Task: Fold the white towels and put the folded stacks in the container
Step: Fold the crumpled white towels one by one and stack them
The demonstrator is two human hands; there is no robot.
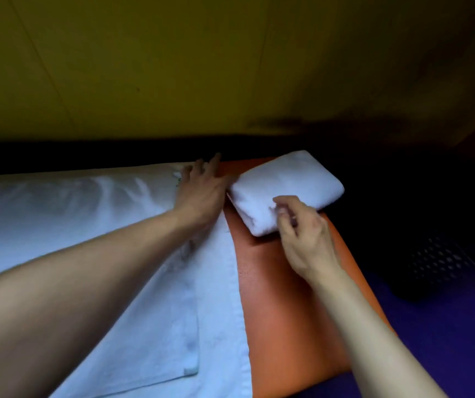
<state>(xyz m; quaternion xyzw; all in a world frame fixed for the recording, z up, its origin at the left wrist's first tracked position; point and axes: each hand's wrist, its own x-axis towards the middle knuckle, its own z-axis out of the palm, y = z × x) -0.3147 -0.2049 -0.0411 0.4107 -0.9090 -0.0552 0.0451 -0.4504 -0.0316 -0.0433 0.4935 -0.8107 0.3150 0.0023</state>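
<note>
A folded white towel [285,188] lies at the far right end of the orange table [282,305]. My right hand [302,234] pinches its near edge between thumb and fingers. A large unfolded white towel [87,214] is spread flat over the left part of the table. My left hand [202,191] rests palm down, fingers apart, on that towel's far right corner, just left of the folded towel. A smaller flat white towel piece [150,346] lies on the spread towel near me.
A dark perforated basket [443,265] stands on the purple floor [445,354] to the right of the table. A yellow wall [202,67] rises behind the table. The scene is dim and a little blurred.
</note>
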